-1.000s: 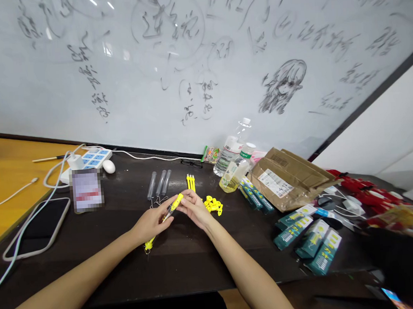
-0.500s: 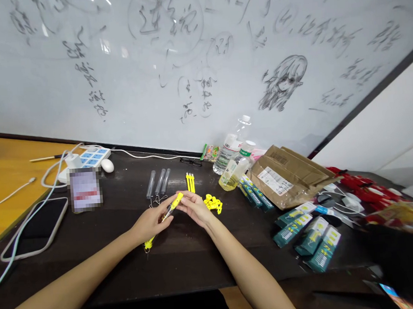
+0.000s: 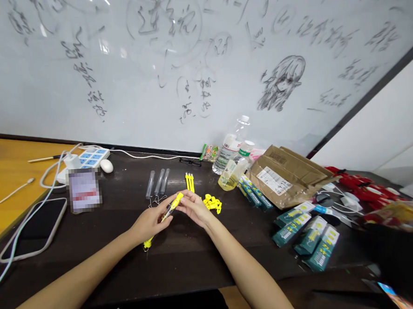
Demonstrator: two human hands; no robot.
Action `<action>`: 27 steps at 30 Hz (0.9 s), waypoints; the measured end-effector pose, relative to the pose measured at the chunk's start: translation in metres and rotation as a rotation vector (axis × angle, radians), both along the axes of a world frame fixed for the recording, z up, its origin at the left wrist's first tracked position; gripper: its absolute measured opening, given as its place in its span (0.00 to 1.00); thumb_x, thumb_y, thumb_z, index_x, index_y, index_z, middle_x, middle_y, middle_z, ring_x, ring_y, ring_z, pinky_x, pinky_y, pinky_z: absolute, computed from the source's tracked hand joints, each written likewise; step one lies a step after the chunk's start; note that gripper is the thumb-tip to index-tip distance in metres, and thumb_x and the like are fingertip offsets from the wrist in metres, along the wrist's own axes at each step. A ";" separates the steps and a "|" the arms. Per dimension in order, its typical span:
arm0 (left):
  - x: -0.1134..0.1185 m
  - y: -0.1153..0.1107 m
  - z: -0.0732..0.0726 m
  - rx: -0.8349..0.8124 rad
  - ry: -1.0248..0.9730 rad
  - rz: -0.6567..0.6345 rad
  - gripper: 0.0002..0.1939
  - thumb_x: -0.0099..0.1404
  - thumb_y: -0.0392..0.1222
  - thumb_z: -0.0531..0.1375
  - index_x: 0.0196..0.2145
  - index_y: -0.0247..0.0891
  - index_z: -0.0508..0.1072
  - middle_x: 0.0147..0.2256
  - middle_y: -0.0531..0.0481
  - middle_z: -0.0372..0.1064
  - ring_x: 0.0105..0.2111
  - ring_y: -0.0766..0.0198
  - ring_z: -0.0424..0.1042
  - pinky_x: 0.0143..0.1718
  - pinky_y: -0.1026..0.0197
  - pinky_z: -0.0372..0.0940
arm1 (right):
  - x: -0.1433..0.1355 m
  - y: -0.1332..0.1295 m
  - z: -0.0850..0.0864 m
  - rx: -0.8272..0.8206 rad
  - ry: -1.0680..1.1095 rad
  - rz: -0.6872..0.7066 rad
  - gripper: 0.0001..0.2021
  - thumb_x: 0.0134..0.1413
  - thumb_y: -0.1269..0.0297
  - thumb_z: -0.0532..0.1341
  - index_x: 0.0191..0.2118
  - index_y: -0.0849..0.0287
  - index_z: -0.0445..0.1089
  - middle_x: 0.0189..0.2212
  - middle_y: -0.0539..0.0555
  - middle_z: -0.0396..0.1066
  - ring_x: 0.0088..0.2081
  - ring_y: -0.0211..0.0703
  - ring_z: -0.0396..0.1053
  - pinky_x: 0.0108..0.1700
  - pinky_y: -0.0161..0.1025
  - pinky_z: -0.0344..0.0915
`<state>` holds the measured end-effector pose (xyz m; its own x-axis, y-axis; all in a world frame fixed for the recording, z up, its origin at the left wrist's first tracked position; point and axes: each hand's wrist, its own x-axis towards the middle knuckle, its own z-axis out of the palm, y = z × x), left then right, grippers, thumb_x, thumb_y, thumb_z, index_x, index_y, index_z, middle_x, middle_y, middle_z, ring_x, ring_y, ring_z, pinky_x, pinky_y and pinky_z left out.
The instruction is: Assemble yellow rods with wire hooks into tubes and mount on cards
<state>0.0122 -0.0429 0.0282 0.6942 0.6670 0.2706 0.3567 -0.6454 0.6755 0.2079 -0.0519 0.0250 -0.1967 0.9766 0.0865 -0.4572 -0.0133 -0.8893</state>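
Note:
Between my two hands is a slim clear tube with a yellow end (image 3: 176, 201), tilted up to the right. My left hand (image 3: 151, 222) is closed round its clear lower part. The fingertips of my right hand (image 3: 195, 209) pinch its yellow end. Below my left hand lies a yellow piece with a small metal hook (image 3: 148, 243). Clear tubes (image 3: 158, 183) and thin metal hooks (image 3: 156, 199) lie beyond my left hand. Yellow sticks (image 3: 189, 182) stand out behind my right hand, and a pile of small yellow parts (image 3: 212, 203) is just right of it.
On the right are bottles (image 3: 232, 164), green boxes (image 3: 311, 236) and an opened cardboard box (image 3: 286, 175). A phone (image 3: 36, 229), a power strip (image 3: 93, 157), cables and a white mouse (image 3: 106, 166) lie at the left. A whiteboard (image 3: 119, 104) stands behind the dark table (image 3: 185, 272).

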 end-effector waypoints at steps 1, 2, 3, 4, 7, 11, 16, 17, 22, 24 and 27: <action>0.000 0.000 0.000 0.005 0.001 0.001 0.32 0.64 0.43 0.51 0.64 0.43 0.45 0.21 0.62 0.53 0.19 0.72 0.55 0.24 0.70 0.49 | 0.000 0.000 0.000 0.006 0.001 0.006 0.13 0.43 0.64 0.68 0.38 0.57 0.71 0.33 0.49 0.73 0.35 0.37 0.72 0.43 0.39 0.70; 0.000 0.000 0.000 0.010 0.004 0.003 0.32 0.64 0.43 0.51 0.64 0.43 0.45 0.21 0.61 0.54 0.20 0.72 0.55 0.24 0.70 0.50 | 0.001 0.000 0.000 0.012 -0.001 0.013 0.14 0.43 0.64 0.68 0.39 0.57 0.71 0.34 0.49 0.73 0.36 0.37 0.72 0.43 0.38 0.70; -0.001 0.000 0.000 0.015 0.008 0.008 0.32 0.64 0.43 0.51 0.64 0.43 0.45 0.21 0.61 0.54 0.20 0.72 0.55 0.25 0.70 0.50 | 0.001 0.000 0.000 0.018 -0.005 0.022 0.15 0.44 0.65 0.68 0.41 0.57 0.71 0.35 0.50 0.73 0.37 0.37 0.72 0.44 0.38 0.70; -0.001 0.000 0.000 0.019 0.013 0.014 0.32 0.64 0.43 0.51 0.64 0.44 0.46 0.21 0.61 0.54 0.20 0.71 0.55 0.25 0.70 0.50 | 0.002 0.000 0.000 0.022 -0.014 0.029 0.15 0.44 0.65 0.67 0.42 0.57 0.71 0.35 0.50 0.74 0.37 0.37 0.72 0.44 0.38 0.70; -0.001 0.000 0.001 0.022 0.021 0.029 0.31 0.64 0.44 0.51 0.63 0.45 0.46 0.21 0.61 0.54 0.20 0.71 0.55 0.25 0.70 0.50 | 0.002 0.001 0.001 0.028 -0.046 0.041 0.16 0.45 0.64 0.67 0.43 0.58 0.72 0.36 0.52 0.74 0.38 0.39 0.72 0.46 0.40 0.69; 0.000 -0.002 0.003 0.010 0.023 0.016 0.33 0.64 0.43 0.50 0.64 0.44 0.43 0.21 0.62 0.52 0.20 0.71 0.54 0.25 0.70 0.49 | 0.002 0.000 0.001 0.036 -0.057 0.023 0.17 0.44 0.63 0.67 0.43 0.58 0.72 0.37 0.52 0.74 0.39 0.40 0.72 0.47 0.43 0.68; 0.001 -0.003 0.003 -0.013 0.005 -0.004 0.33 0.63 0.42 0.50 0.64 0.42 0.43 0.20 0.62 0.52 0.19 0.71 0.54 0.24 0.70 0.49 | 0.001 -0.001 0.001 0.039 -0.041 0.044 0.15 0.46 0.64 0.67 0.43 0.58 0.72 0.36 0.52 0.74 0.38 0.39 0.72 0.46 0.41 0.68; 0.001 -0.002 0.003 -0.020 0.001 -0.005 0.33 0.63 0.42 0.50 0.64 0.42 0.43 0.21 0.62 0.52 0.19 0.71 0.55 0.24 0.70 0.50 | 0.002 0.000 0.001 0.039 -0.032 0.056 0.15 0.47 0.63 0.66 0.43 0.58 0.72 0.36 0.52 0.74 0.37 0.39 0.72 0.45 0.41 0.68; 0.001 -0.003 0.004 -0.025 0.001 -0.018 0.32 0.63 0.42 0.50 0.64 0.41 0.45 0.20 0.62 0.52 0.19 0.71 0.54 0.25 0.69 0.49 | 0.004 0.002 -0.001 0.035 -0.031 0.055 0.14 0.48 0.60 0.65 0.42 0.59 0.71 0.33 0.52 0.73 0.34 0.39 0.72 0.42 0.41 0.69; 0.002 -0.003 0.005 -0.035 0.001 -0.023 0.32 0.63 0.41 0.50 0.63 0.42 0.45 0.21 0.61 0.52 0.20 0.71 0.54 0.25 0.70 0.49 | 0.004 0.001 0.000 0.041 -0.047 0.055 0.12 0.47 0.60 0.66 0.38 0.59 0.71 0.31 0.51 0.73 0.34 0.38 0.71 0.41 0.40 0.70; 0.002 -0.004 0.005 -0.039 -0.001 -0.019 0.32 0.63 0.41 0.50 0.63 0.43 0.46 0.21 0.61 0.53 0.20 0.71 0.55 0.25 0.70 0.49 | 0.004 -0.001 0.003 0.047 -0.042 0.061 0.09 0.48 0.60 0.65 0.34 0.58 0.69 0.30 0.50 0.72 0.34 0.37 0.71 0.39 0.38 0.71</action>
<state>0.0138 -0.0465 0.0332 0.7066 0.6639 0.2449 0.3444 -0.6250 0.7005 0.2115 -0.0525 0.0277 -0.2605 0.9577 0.1224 -0.4190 0.0021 -0.9080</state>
